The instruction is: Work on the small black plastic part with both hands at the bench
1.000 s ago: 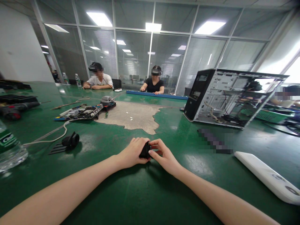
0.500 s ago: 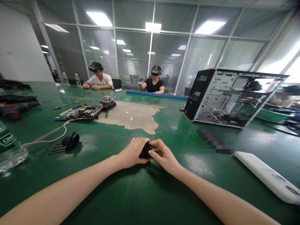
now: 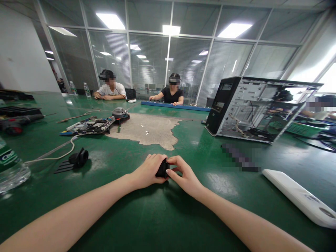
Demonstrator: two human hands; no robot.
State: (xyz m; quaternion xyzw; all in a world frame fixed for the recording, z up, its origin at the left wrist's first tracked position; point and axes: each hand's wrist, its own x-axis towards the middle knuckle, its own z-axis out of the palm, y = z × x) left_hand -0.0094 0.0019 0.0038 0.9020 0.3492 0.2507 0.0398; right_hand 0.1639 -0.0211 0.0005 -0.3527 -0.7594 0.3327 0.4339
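Observation:
Between my two hands is a small black box-shaped part (image 3: pixel 161 169), held just above or on the green tabletop; its exact kind does not show. My left hand (image 3: pixel 150 170) is wrapped round it from the left, covering much of that side. From the right, the thumb and fingers of my right hand (image 3: pixel 183 173) pinch its near edge. A black plastic bracket (image 3: pixel 80 157) with a round ring and long prongs lies on the table to the left of my hands.
An open computer case (image 3: pixel 223 106) stands at the right, with a white rounded device (image 3: pixel 299 197) nearer me. On the left are a circuit board (image 3: pixel 91 126), a pale cable (image 3: pixel 63 156) and a water bottle (image 3: pixel 12 164). Two people sit across the table behind a blue bar (image 3: pixel 175 106).
My hands and the black part have hardly moved. Across the table, the person in black has lowered a raised hand to the tabletop.

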